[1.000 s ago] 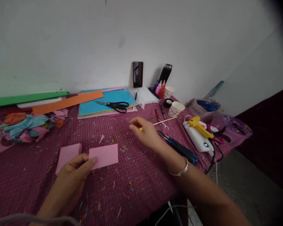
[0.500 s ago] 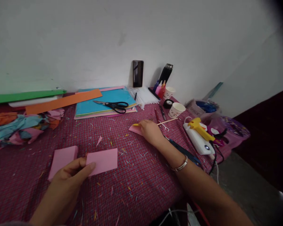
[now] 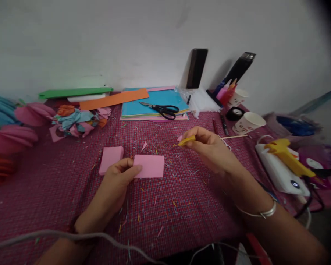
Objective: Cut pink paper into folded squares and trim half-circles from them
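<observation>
My left hand (image 3: 117, 180) pinches a pink paper rectangle (image 3: 151, 166) between thumb and fingers, just above the tablecloth. Beside that hand lies a stack of pink paper (image 3: 110, 159). My right hand (image 3: 209, 149) is raised over the table and pinches a small yellow piece (image 3: 187, 141), perhaps folded paper; its exact kind is unclear. A bit of pink paper (image 3: 180, 138) shows just behind the yellow piece, and I cannot tell whether my fingers touch it. A small pink paper scrap (image 3: 144, 146) lies between my hands.
Black scissors (image 3: 164, 109) rest on coloured sheets (image 3: 132, 108). Crumpled paper (image 3: 79, 119) and pink paper pumpkins (image 3: 34, 113) are at left. At right are a paper cup (image 3: 248, 123), black tape (image 3: 235, 114) and a yellow glue gun (image 3: 289, 156). A cable (image 3: 107, 237) crosses the front.
My right hand has lifted from the pink paper at the table with the yellow piece in its fingers. My left hand still holds the paper rectangle. The view has swung left.
</observation>
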The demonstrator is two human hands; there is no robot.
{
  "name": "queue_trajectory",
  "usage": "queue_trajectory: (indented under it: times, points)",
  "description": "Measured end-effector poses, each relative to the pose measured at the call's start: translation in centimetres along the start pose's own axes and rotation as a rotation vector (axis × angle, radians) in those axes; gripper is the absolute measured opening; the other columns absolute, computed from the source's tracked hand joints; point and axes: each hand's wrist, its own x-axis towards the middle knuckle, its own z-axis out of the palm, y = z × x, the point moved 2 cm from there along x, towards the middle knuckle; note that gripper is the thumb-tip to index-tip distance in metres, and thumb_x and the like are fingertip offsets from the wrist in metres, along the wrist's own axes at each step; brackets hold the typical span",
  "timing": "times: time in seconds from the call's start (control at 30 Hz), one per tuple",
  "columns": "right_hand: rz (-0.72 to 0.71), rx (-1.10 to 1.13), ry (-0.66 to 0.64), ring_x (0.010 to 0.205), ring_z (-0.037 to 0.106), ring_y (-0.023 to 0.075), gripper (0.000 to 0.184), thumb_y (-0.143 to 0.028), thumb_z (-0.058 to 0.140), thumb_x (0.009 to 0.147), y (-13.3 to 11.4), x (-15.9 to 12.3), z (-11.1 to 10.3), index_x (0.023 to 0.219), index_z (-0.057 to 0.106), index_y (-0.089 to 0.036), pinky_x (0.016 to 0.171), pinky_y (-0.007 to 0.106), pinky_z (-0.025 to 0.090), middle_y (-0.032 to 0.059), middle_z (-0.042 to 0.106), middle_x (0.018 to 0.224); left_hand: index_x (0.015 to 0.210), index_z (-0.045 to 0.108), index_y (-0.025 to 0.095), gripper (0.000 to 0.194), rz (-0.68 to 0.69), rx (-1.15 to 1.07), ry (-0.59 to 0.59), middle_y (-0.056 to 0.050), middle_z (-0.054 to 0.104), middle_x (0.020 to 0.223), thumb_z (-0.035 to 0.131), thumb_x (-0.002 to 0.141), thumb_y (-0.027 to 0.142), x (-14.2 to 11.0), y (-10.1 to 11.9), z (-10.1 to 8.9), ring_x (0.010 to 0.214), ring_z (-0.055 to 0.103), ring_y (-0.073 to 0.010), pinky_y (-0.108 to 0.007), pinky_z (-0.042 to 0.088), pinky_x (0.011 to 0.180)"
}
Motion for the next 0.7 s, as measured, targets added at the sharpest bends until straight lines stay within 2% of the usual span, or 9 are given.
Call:
queue_trajectory:
  times: [0.07, 0.17, 0.27, 0.4, 0.5, 0.6, 0.7]
  points:
    - [-0.028, 0.018, -0.047, 0.083, 0.063, 0.0144, 0.012, -0.022, 0.074, 0.076, -0.5, -0.2, 1.1, 0.079, 0.062, -0.022, 0.075, 0.030, 0.050, 0.0016, 0.068, 0.099, 0.057, 0.057, 0.016, 0.024, 0.011, -0.019, -0.012, 0.005, 0.055, 0.057, 0.079, 0.061, 0.026, 0.1, -0.1, -0.1, 0.054, 0.045, -0.0073, -0.019, 0.038, 0.055]
    - [-0.029, 0.057, -0.073, 0.082, 0.063, 0.0134, 0.010, -0.022, 0.073, 0.075, -0.4, -0.1, 2.4, 0.080, 0.064, -0.023, 0.067, 0.028, 0.050, 0.0016, 0.065, 0.113, 0.066, 0.063, 0.016, 0.018, 0.025, -0.028, -0.018, 0.004, 0.059, 0.063, 0.077, 0.066, 0.027, 0.1, -0.3, -0.2, 0.056, 0.048, -0.0074, -0.019, 0.038, 0.054]
    - [0.031, 0.119, -0.035, 0.073, 0.062, 0.0119, 0.008, -0.024, 0.072, 0.074, 0.7, 0.2, 3.0, 0.076, 0.064, -0.023, 0.058, 0.024, 0.047, 0.0004, 0.069, 0.096, 0.075, 0.066, 0.016, 0.017, 0.047, -0.046, 0.008, 0.003, 0.062, 0.068, 0.077, 0.068, 0.028, 0.0, 0.0, -0.3, 0.058, 0.049, -0.0073, -0.018, 0.040, 0.055]
    - [0.127, 0.113, -0.015, 0.060, 0.057, 0.0107, 0.002, -0.024, 0.067, 0.075, 2.3, 0.2, 3.0, 0.074, 0.067, -0.022, 0.055, 0.025, 0.045, -0.0008, 0.068, 0.075, 0.071, 0.064, 0.016, 0.022, 0.065, -0.065, 0.075, 0.004, 0.061, 0.065, 0.080, 0.062, 0.027, 0.0, 0.8, -0.4, 0.057, 0.049, -0.0070, -0.018, 0.040, 0.053]
    - [0.145, 0.097, -0.033, 0.059, 0.056, 0.0099, 0.009, -0.021, 0.065, 0.073, 2.7, 0.0, 2.8, 0.079, 0.071, -0.022, 0.057, 0.026, 0.045, -0.0007, 0.066, 0.072, 0.069, 0.063, 0.016, 0.023, 0.067, -0.088, 0.115, 0.004, 0.061, 0.066, 0.082, 0.059, 0.025, 0.0, 1.2, -0.5, 0.058, 0.052, -0.0076, -0.018, 0.041, 0.054]
    - [0.130, 0.115, -0.006, 0.061, 0.055, 0.0088, 0.012, -0.024, 0.069, 0.073, 2.7, -0.1, 2.7, 0.084, 0.073, -0.022, 0.055, 0.024, 0.044, 0.0003, 0.067, 0.079, 0.069, 0.063, 0.017, 0.023, 0.086, -0.094, 0.097, 0.004, 0.062, 0.065, 0.082, 0.060, 0.025, 0.0, 1.1, -0.5, 0.057, 0.052, -0.0080, -0.019, 0.041, 0.054]
    - [0.122, 0.185, 0.063, 0.058, 0.054, 0.0069, 0.032, -0.021, 0.076, 0.069, 2.7, -0.1, 2.7, 0.099, 0.068, -0.024, 0.053, 0.022, 0.045, -0.0016, 0.067, 0.083, 0.066, 0.062, 0.017, 0.024, 0.128, -0.077, 0.075, 0.004, 0.062, 0.065, 0.082, 0.061, 0.027, -0.1, 0.9, -0.4, 0.060, 0.053, -0.0087, -0.020, 0.042, 0.058]
